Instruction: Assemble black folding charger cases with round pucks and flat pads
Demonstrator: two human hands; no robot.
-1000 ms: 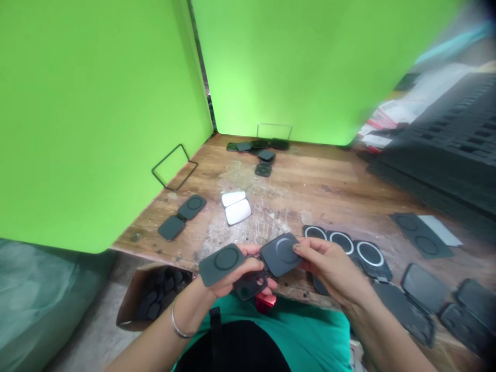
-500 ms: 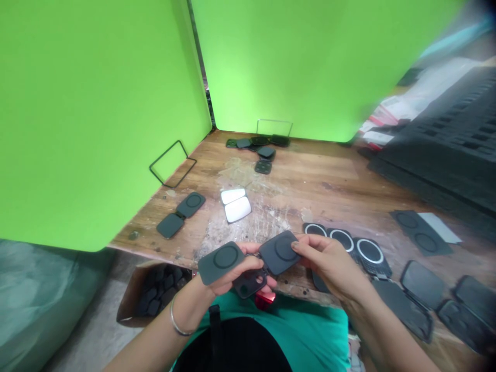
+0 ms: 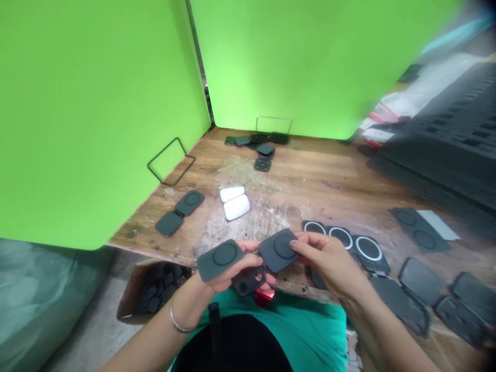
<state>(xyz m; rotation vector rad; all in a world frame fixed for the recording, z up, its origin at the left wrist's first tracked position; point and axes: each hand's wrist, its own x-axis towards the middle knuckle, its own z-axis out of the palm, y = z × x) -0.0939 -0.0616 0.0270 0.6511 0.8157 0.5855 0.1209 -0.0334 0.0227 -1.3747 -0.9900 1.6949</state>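
Observation:
A dark grey folding wireless charger (image 3: 277, 253), opened into two square panels each marked with a thin circle, is held in front of me above the table's near edge. My left hand (image 3: 225, 279) is closed around its middle, thumb over the joint and fingers behind. Below the joint, a dark plate with holes (image 3: 248, 283) hangs in the same hand; whether it belongs to the charger I cannot tell. My right hand (image 3: 325, 258) pinches the right panel's outer edge between thumb and fingers. Something shiny red (image 3: 264, 297) shows under the left fingers.
Another unfolded charger (image 3: 180, 213) lies left, beside a white-faced folded piece (image 3: 236, 205). White-ringed pads (image 3: 368, 249) and opened dark cases (image 3: 420, 281) lie right. A dark sheet (image 3: 420, 230) lies beyond. Green panels (image 3: 96, 103) border the table; a carton (image 3: 127, 294) of dark parts stands below left.
The view has shifted very slightly. Both hands keep the same hold on the charger, with no clear movement of the fingers.

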